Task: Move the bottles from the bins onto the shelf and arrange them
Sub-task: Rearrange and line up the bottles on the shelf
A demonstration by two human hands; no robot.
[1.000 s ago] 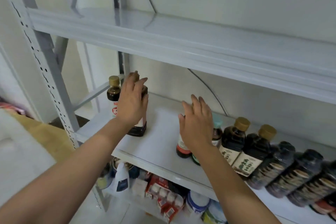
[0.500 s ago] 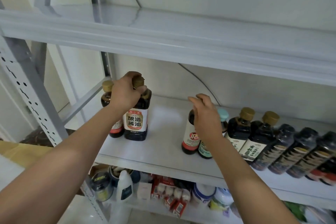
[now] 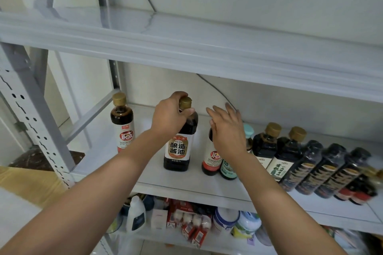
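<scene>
My left hand grips the neck and gold cap of a large dark soy sauce bottle standing upright on the white middle shelf. A slimmer gold-capped bottle with a red label stands alone to its left. My right hand hovers with straight fingers over the top of a red-labelled bottle, hiding its cap. Beside that stands a teal-capped bottle, then a row of dark bottles running right.
The upper shelf hangs low over the bottles. A perforated grey upright and a diagonal brace bound the left side. The lower shelf holds a white bottle, red packets and jars. A cable runs down the back wall.
The large soy sauce bottle has moved right in my left hand, away from the slim bottle and closer to the row. My right hand's fingers have straightened above the red-labelled bottle.
</scene>
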